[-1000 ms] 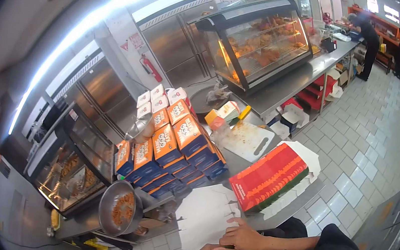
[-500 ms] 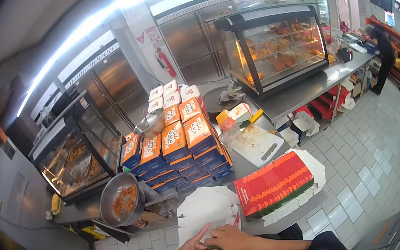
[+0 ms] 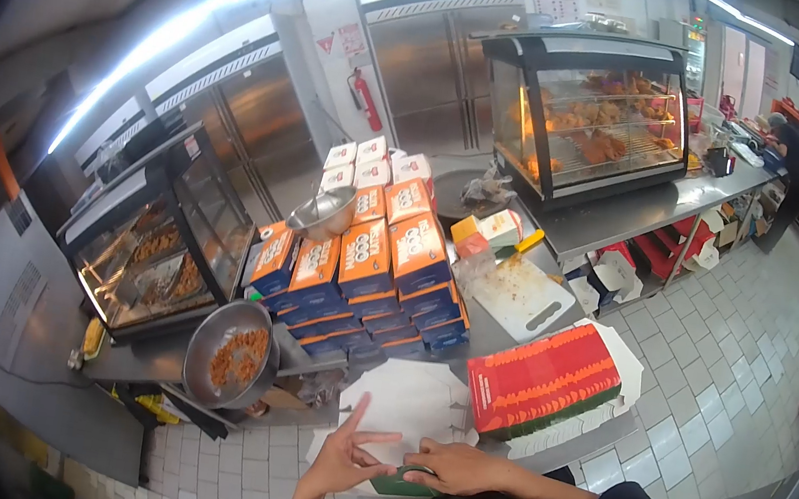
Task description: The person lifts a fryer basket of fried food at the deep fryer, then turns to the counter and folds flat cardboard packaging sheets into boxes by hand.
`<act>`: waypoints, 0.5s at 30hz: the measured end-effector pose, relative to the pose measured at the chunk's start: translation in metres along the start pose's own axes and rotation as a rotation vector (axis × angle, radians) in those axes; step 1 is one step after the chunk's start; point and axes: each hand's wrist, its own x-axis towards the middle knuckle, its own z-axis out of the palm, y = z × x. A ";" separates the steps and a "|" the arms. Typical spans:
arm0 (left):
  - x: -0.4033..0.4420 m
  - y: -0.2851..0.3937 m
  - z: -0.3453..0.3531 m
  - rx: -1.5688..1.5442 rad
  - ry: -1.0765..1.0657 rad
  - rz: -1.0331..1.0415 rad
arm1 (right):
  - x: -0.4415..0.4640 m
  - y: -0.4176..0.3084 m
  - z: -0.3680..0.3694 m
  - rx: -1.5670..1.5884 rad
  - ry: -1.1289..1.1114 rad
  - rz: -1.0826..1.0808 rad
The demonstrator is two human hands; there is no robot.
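Counter (image 3: 613,239) of steel runs off to the far right, carrying the case (image 3: 598,124), its glass side leaving the food visible. Nearer stand the orange boxes (image 3: 368,256), packed row against row, probably so the pile keeps steady and takes little room. Right of them lies the red stack (image 3: 549,380) of cartons, red face up and white flaps out, likely kept flat because flat ones nest and stay within my reach. My own carton (image 3: 410,397) is directly before me, between the boxes and my body, white inside up, perhaps so its flaps are free to both hands. The board (image 3: 524,301) sits behind the red stack, and the bowl (image 3: 234,359) of orange bits is well off to my left. My right hand (image 3: 452,466) comes in from the side, forearm nearly level, knuckles up and fingers bent onto the green panel (image 3: 404,482) at the carton's near edge; I cannot tell whether they pinch it or only press. My left hand (image 3: 347,460) rises from below, forefinger pointing up, the next finger stretched toward the right hand, thumb tip by the panel.
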 end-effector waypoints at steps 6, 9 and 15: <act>-0.007 0.018 0.006 0.632 0.526 0.465 | 0.011 0.004 0.024 0.142 -0.069 -0.140; -0.059 -0.028 -0.011 0.709 1.188 0.828 | 0.007 0.019 0.012 0.359 0.256 -0.114; -0.038 -0.030 0.025 0.368 0.765 0.398 | 0.010 -0.013 0.001 0.551 0.523 -0.306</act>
